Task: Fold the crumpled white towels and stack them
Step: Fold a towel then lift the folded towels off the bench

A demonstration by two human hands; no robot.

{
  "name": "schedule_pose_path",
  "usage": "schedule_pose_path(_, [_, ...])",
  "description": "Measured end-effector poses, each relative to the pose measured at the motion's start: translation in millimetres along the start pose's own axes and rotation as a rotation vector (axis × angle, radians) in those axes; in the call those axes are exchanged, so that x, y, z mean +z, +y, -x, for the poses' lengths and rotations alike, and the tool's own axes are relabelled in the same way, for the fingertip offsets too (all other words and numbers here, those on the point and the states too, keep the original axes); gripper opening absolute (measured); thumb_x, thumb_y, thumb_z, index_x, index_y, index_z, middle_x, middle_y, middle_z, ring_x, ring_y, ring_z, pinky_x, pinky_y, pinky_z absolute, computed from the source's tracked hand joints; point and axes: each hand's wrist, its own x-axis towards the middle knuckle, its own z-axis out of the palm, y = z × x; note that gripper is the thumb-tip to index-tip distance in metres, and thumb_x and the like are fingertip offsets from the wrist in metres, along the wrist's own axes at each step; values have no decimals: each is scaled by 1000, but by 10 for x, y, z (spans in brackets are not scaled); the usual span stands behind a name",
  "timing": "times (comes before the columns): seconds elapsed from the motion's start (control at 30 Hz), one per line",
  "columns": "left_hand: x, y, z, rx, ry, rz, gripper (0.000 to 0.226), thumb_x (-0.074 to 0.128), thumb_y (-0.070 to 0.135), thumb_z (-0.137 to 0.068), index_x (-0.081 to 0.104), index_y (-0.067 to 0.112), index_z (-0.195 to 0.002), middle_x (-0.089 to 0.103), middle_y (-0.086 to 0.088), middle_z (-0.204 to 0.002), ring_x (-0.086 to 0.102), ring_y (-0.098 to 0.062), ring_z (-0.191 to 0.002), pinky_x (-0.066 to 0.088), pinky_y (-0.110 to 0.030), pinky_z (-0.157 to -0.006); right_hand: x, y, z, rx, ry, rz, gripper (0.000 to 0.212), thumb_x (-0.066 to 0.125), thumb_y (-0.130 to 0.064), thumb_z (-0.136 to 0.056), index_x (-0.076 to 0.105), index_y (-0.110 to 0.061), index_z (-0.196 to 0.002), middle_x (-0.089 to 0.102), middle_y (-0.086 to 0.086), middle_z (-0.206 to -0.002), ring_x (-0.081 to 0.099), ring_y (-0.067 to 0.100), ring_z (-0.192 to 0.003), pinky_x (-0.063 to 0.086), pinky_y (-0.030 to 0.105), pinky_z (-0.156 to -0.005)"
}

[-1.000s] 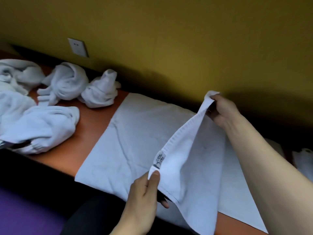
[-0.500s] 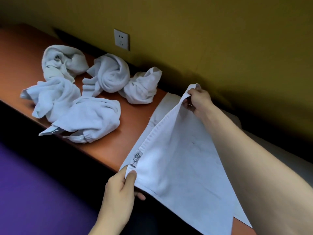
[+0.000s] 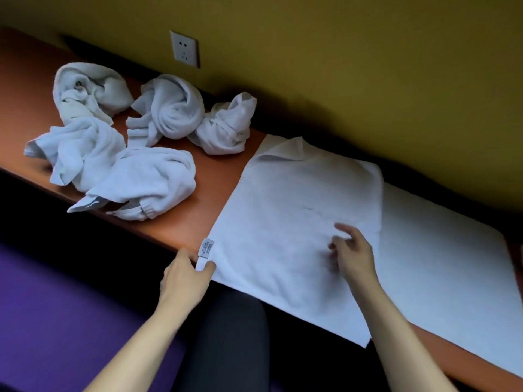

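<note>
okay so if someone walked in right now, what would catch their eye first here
Probably the white towel spread flat on the orange table, the left hand pinching its tagged near corner while the right hand hovers over it, blurred. Next, five crumpled towels heaped to the left, below a wall socket.

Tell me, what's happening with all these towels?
A person is folding white towels on an orange table. The left hand pinches the near corner of the towel folded over in front of them, while the right hand hovers blurred above it. Five crumpled towels wait to the left.
</note>
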Motion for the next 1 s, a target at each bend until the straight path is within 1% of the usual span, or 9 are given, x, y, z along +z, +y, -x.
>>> schedule_pose_path(0.1, [18, 13, -32, -92, 14, 248, 34, 75, 39, -81, 56, 19, -100, 68, 2, -90, 66, -26, -88, 56, -41, -83, -383, 562, 473, 23, 169, 207, 22, 59, -18, -93, 62, -30, -110, 67, 2, -83, 65, 28, -80, 47, 34, -71])
schedule_pose_path(0.23, [49, 100, -3, -128, -29, 426, 25, 74, 20, -88, 64, 7, -106, 69, -2, -91, 68, -21, -78, 60, -50, -86, -592, 1032, 856, 106, 228, 303, 28, 68, -25, -90, 55, -15, -113, 61, 8, -103, 57, 27, -95, 45, 37, -84])
schedule_pose_path(0.33, [49, 246, 77, -83, -88, 471, 7, 69, 17, -93, 70, 16, -86, 73, -4, -87, 71, -24, -79, 61, -47, -83, -548, 1080, 927, 177, 165, 241, 36, 73, -32, -87, 54, -15, -113, 57, 7, -111, 56, 20, -91, 44, 34, -80])
schedule_pose_path(0.47, [49, 326, 144, -26, -52, 437, 7, 64, 20, -92, 68, 15, -89, 73, -6, -88, 71, -30, -84, 57, -45, -79, -535, 995, 874, 259, 144, 135, 23, 66, -20, -90, 56, -10, -108, 68, 11, -107, 64, 29, -95, 46, 34, -78])
schedule_pose_path(0.57, [14, 388, 274, 26, -50, 476, 12, 64, 23, -88, 69, 13, -92, 74, -10, -91, 67, -27, -76, 53, -42, -69, -683, 828, 946, 215, 221, 97, 6, 58, -13, -93, 58, -11, -98, 64, 9, -94, 59, 30, -90, 39, 32, -74])
schedule_pose_path(0.67, [-84, 354, 435, 79, -39, 479, 27, 65, 31, -76, 68, 8, -89, 73, -14, -86, 65, -26, -73, 54, -45, -70, -905, 756, 1085, 177, 282, 68, 6, 57, -15, -92, 60, -11, -95, 65, 7, -89, 59, 30, -85, 40, 34, -71])
schedule_pose_path(0.77, [-116, 207, 584, 46, -93, 539, 16, 69, 15, -84, 63, 0, -85, 71, -17, -86, 70, -25, -73, 62, -50, -75, -1078, 888, 1175, 213, 299, 107, 9, 60, -19, -89, 65, -12, -91, 69, 10, -88, 63, 34, -84, 50, 40, -76])
schedule_pose_path(0.87, [-57, 51, 687, -40, -169, 589, 8, 65, -2, -91, 59, 1, -86, 70, -17, -78, 71, -24, -75, 61, -37, -65, -1127, 975, 1224, 315, 239, 224, 13, 61, -23, -88, 64, -13, -97, 69, 11, -95, 61, 35, -89, 48, 40, -79])
schedule_pose_path(1.0, [-20, 9, 751, -99, -228, 671, 17, 63, -4, -92, 61, 4, -107, 79, -10, -86, 75, -22, -80, 61, -31, -62, -857, 761, 980, 11, 273, 380, 31, 64, -19, -88, 57, -18, -118, 60, 10, -109, 60, 33, -101, 49, 45, -88])
